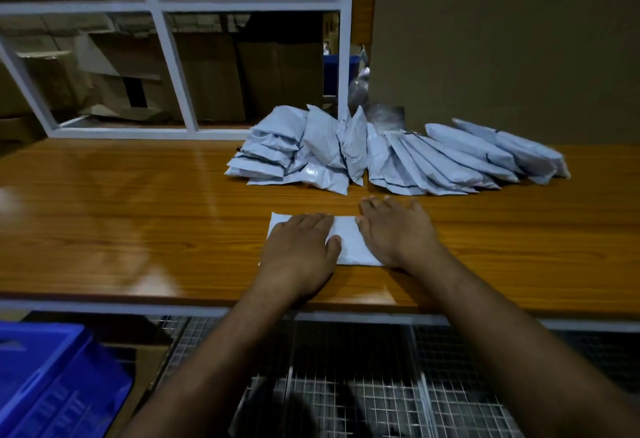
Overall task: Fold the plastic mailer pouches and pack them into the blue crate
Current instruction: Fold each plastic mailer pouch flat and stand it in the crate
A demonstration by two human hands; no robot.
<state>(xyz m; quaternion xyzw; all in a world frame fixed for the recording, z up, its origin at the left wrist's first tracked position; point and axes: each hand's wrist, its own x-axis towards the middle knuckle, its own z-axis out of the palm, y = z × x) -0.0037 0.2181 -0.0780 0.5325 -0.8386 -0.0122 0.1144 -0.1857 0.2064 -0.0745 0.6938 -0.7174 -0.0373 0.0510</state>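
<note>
Both hands lie flat on one mailer pouch (346,236) at the centre of the frame, on the wooden tabletop (138,215). The left hand (299,247) covers the pouch's left half, fingers straight and close together, thumb reaching toward the middle. The right hand (398,229) presses the right end, fingers spread and extended, their tips running past the far edge onto the wood. Neither hand grasps anything; the palms simply bear down. My guess is that they pin the pouch this way to flatten it and squeeze air out so a fold will hold, since slick plastic tends to spring back.

The pouch itself is pale grey-white, rectangular, lying flat with its long side across the frame. It looks slightly puffed between the two hands. Whether it is already folded, I cannot tell.

Above it, toward the upper middle and right of the frame, the waiting pouches (398,157) sit in a loose row against the back of the table, leaning on each other like tipped books, with a flatter stack at their left end. That keeps them within easy reach yet clear of the working patch.

The blue crate (52,385) sits at the lower left corner, below table level, close to the left arm, handy for dropping finished pouches in.
</note>
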